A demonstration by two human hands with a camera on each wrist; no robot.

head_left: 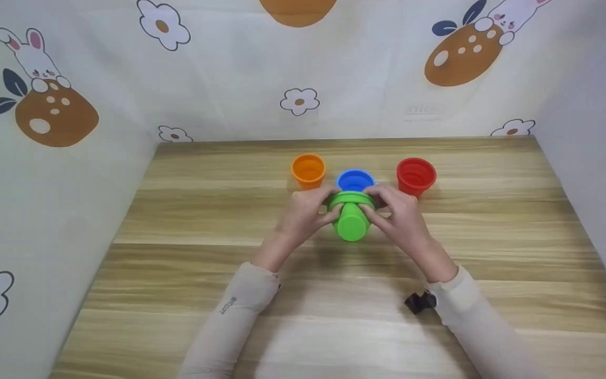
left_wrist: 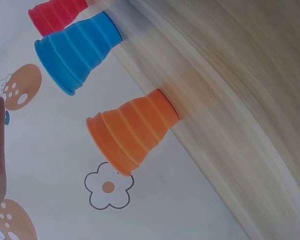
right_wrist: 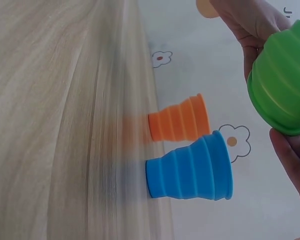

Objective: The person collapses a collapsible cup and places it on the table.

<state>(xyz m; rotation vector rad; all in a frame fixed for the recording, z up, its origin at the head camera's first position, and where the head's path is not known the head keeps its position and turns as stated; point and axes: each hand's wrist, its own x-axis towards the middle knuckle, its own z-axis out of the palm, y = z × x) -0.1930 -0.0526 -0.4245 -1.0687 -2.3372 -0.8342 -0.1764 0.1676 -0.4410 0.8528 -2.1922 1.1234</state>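
Note:
A ribbed green collapsible cup (head_left: 352, 223) is held up off the table between both hands, its base tilted toward the head camera. My left hand (head_left: 305, 213) pinches its rim from the left, and my right hand (head_left: 400, 213) grips the rim from the right. Just behind it a blue cup (head_left: 355, 180) stands upright on the table. To the left is an orange cup (head_left: 309, 171), to the right a red cup (head_left: 416, 176), both upright with their mouths up. The left wrist view catches only a sliver of the green cup; the right wrist view shows its ribbed side (right_wrist: 282, 80).
The wood-grain table (head_left: 187, 263) meets a patterned wall cloth (head_left: 229, 79) behind the cups. Pale cloth walls flank both sides. A small black object (head_left: 420, 302) sits at the right sleeve cuff.

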